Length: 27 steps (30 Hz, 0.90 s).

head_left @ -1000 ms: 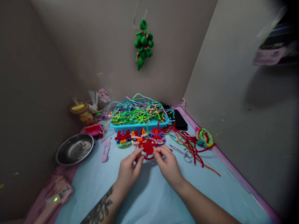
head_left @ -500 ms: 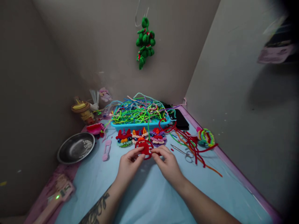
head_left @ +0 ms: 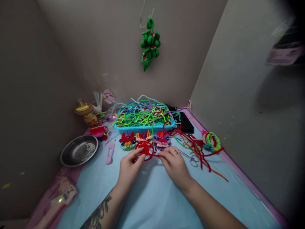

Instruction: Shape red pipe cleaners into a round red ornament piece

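My left hand (head_left: 130, 167) pinches a looped red pipe-cleaner piece (head_left: 147, 149) between thumb and fingers, above the blue cloth. With closed fingertips, my right hand (head_left: 175, 165) grips a red pipe-cleaner strand (head_left: 155, 155) that runs out from the right side of that piece. Just behind stand three colourful pipe-cleaner figures: a red one with a horn (head_left: 127, 141), an orange and cream one (head_left: 144, 136), and a purple and red one (head_left: 162, 140). The fingertips hide part of the red piece.
A blue tray (head_left: 145, 129) heaped with pipe cleaners stands at the back. Scissors (head_left: 193, 160) and loose red strands (head_left: 202, 155) lie right. On the left are a metal bowl (head_left: 69, 159) with white beads, a pink clip-shaped item (head_left: 110, 153) and a pink device (head_left: 64, 198).
My right hand has moved right, away from the left, drawing a red strand out taut from the piece. My left hand keeps its hold. The view has shifted slightly.
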{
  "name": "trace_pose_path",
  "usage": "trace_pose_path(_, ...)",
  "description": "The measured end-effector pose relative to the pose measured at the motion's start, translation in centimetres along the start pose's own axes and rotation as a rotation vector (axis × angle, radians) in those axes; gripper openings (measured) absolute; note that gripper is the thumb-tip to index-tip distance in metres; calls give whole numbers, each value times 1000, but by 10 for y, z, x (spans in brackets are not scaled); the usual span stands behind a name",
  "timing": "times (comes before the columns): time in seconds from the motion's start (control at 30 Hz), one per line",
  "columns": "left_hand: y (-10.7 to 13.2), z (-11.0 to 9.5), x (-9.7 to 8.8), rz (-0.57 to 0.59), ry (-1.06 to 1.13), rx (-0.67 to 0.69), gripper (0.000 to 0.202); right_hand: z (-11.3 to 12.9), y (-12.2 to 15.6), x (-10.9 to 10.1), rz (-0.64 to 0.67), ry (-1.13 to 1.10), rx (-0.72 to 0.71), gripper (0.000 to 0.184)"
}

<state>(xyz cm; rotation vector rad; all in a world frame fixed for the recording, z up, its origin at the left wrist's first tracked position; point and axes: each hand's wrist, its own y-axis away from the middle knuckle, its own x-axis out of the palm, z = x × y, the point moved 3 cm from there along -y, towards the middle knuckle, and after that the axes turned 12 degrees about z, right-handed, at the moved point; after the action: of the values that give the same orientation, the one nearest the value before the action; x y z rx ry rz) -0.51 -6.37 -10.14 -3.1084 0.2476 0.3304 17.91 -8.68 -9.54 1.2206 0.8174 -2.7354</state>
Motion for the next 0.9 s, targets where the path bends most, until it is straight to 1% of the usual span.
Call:
trace_pose_path(0.1, 0, 4, 1, 23, -4, 1, 37, -1, 0, 0, -28, -132, 27, 16)
trace_pose_path(0.27, -1, 6, 3, 86, 33, -13, 36, -3, 1, 3, -61, -411, 208, 9)
trace_pose_path(0.37, -2, 6, 4, 107, 84, -22, 36, -4, 2, 7, -80, -510, 277, 7)
trace_pose_path(0.47, -2, 5, 4, 115, 118, -35, 36, -6, 3, 10, -110, -528, 294, 8)
trace_pose_path(0.53, -2, 4, 5, 118, 143, -45, 37, -7, 3, 13, -108, -536, 295, 10)
trace_pose_path(0.7, -2, 2, 6, 113, 198, -66, 40, -7, 4, 17, -32, -548, 290, 13)
trace_pose_path(0.9, -2, 4, 7, 138, 225, -75, 41, -1, 5, 12, -73, -447, 214, 16)
